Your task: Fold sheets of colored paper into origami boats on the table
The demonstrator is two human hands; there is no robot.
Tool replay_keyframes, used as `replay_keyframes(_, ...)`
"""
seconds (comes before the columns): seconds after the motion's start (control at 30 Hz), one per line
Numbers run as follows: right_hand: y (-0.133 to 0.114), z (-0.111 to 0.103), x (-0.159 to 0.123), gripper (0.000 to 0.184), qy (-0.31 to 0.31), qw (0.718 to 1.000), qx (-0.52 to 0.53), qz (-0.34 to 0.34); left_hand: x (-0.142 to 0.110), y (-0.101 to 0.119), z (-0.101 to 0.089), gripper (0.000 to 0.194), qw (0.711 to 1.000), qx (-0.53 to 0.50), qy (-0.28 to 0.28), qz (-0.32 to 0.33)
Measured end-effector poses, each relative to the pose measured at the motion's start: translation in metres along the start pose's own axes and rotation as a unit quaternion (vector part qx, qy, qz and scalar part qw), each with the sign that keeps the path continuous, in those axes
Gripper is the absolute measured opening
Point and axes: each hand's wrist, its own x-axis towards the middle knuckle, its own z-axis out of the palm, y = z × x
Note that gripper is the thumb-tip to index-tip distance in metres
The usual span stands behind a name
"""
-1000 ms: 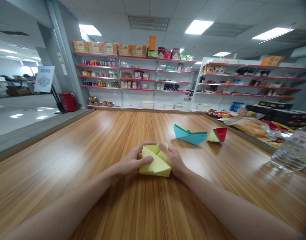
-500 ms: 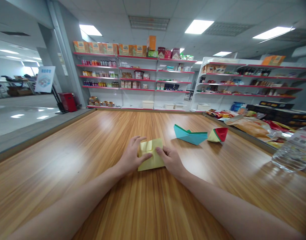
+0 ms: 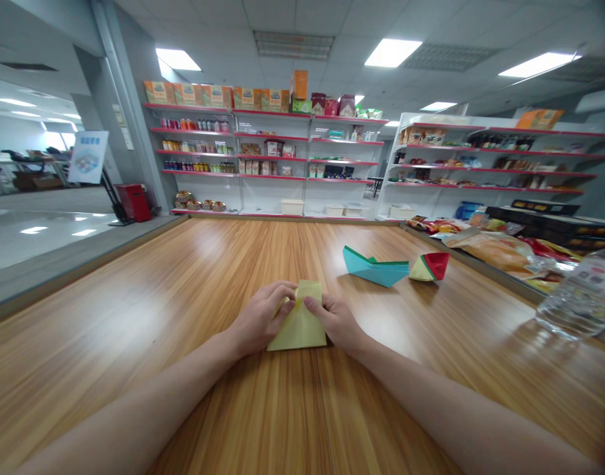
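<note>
The left hand is seen partly closed, its thumb and fingers brought close together at the upper left edge of a sheet of yellow folded paper. The exact contact under the curled fingers is hidden. The right hand is likewise partly closed: the paper is gripped at its right side, with the thumb laid on the upper face and the other fingers bent behind the edge. The paper is thus held between both hands, at the near middle of a wooden tabletop. It is folded narrower at the far end and broader at the near end, and a crease is noted along its length.

Farther to the right, a blue folded paper boat with a green upper edge is found resting on the tabletop. Just beside it, on its right, a small folded paper piece in red, green and pale yellow is placed. Neither is touched by a hand.

At the right edge, a clear plastic bottle is observed, partly cut off by the frame. Beyond it, packaged snacks are heaped. On the far side, shelving with red edges is stocked with boxes, bottles and packets. At the far left, a sign board is stationed near a red box.
</note>
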Motion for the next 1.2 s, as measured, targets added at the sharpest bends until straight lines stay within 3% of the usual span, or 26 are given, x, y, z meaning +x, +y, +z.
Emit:
replay_keyframes(0.2, -0.007, 0.002, -0.002, 0.042, -0.002, 1.0, -0.025, 0.0, 0.0, 0.0, 0.001, 0.014, 0.999, -0.019, -0.002, -0.033)
replay_keyframes(0.4, -0.012, 0.005, -0.001, 0.032, 0.018, 0.999, 0.019, -0.02, 0.0, 0.002, 0.002, 0.018, 0.999, -0.021, -0.022, -0.038)
replay_keyframes(0.73, -0.007, 0.001, 0.001, 0.021, 0.048, 0.998, -0.023, 0.021, -0.001, 0.002, 0.004, 0.009, 0.999, -0.031, -0.027, 0.004)
replay_keyframes(1.03, 0.003, 0.0, 0.004, 0.033, 0.062, 0.998, -0.004, 0.03, 0.0, 0.005, 0.003, 0.01, 0.999, 0.003, -0.037, 0.033)
replay_keyframes(1.2, 0.005, -0.002, 0.006, 0.028, 0.093, 0.994, -0.054, 0.012, -0.001, 0.009, 0.001, 0.013, 0.998, 0.025, -0.047, 0.043)
